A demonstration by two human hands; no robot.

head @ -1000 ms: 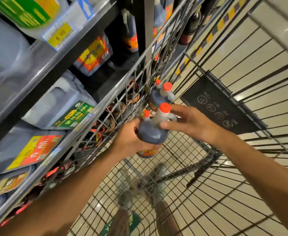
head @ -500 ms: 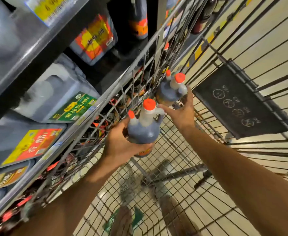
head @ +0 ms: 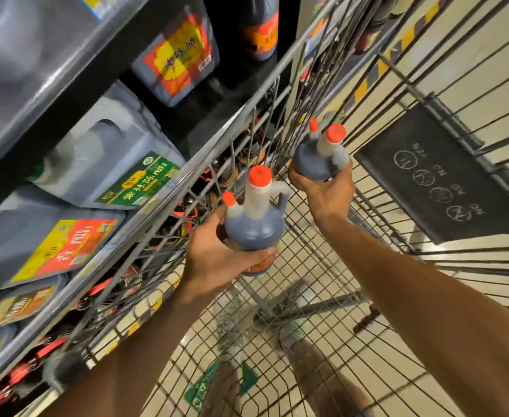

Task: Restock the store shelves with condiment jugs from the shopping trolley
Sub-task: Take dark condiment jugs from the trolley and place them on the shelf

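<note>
— Head view first, and I start at the far left: what sits on the store shelves [head: 66,73]?

— I see big grey canisters lying there, one with a green label [head: 140,183], one below it with a red and yellow label [head: 63,251], and a darker one further back with an orange label [head: 176,60]. The trolley's [head: 322,296] wire side runs just beside the shelf edge.

— And my left hand [head: 214,260]?

— I have it curled around the lower body of a dark jug [head: 254,224]. The thumb lies across the front near the base, the fingers wrap behind on the left side, so the jug sits deep in the palm, upright, its two orange caps and its side handle clear above the fingers. It hangs over the mesh floor of the trolley, close to the trolley's shelf-side wall.

— Further right?

— My right hand [head: 322,191] cups the second jug [head: 318,159] from beneath. The fingers are bent up around its base, thumb on the left, and the jug stands on them, tilted slightly right. It is higher and further forward than the first one, well apart from it, near the trolley's front corner.

— Anything past that?

— A dark panel [head: 439,176] with round white symbols is fixed to the trolley's wire wall, just right of that hand.
</note>
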